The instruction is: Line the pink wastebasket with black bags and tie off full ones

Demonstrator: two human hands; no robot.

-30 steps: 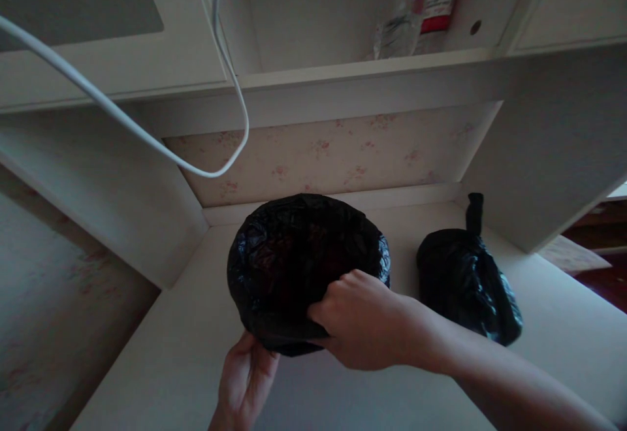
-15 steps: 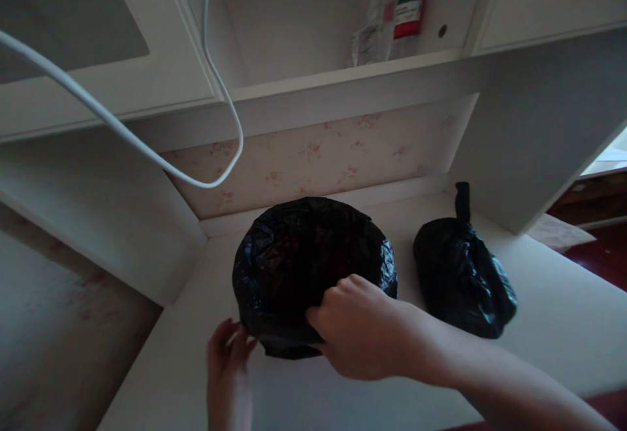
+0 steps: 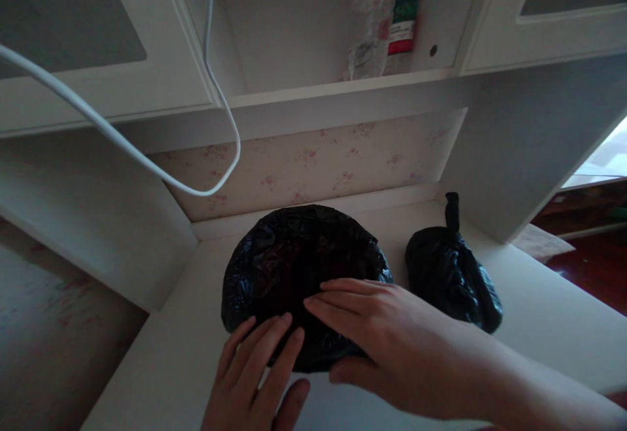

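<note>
A round bin lined with a black bin bag [image 3: 259, 255] stands on the white surface, the bag folded over its rim. Over the bin's near left edge my left hand [image 3: 262, 375] lies with fingers spread, fingertips at the bag. My right hand [image 3: 372, 333] reaches over the near right rim, its fingers stretched out and the thumb apart, low at the bag's outer side. Neither hand grips anything. The bin's own wall is hidden by the bag, and its inside is dark.
To the right sits a tied black bag [image 3: 450, 277] with its knot upward. A white cable [image 3: 147, 164] hangs at the upper left. Above, an open shelf [image 3: 294, 95] holds a clear plastic bottle [image 3: 369, 32] and a green and red container [image 3: 405, 16].
My right hand has loosened from a closed grip on the near rim and stretched its fingers. My left hand has moved right onto the near left edge, fingers now spread.
</note>
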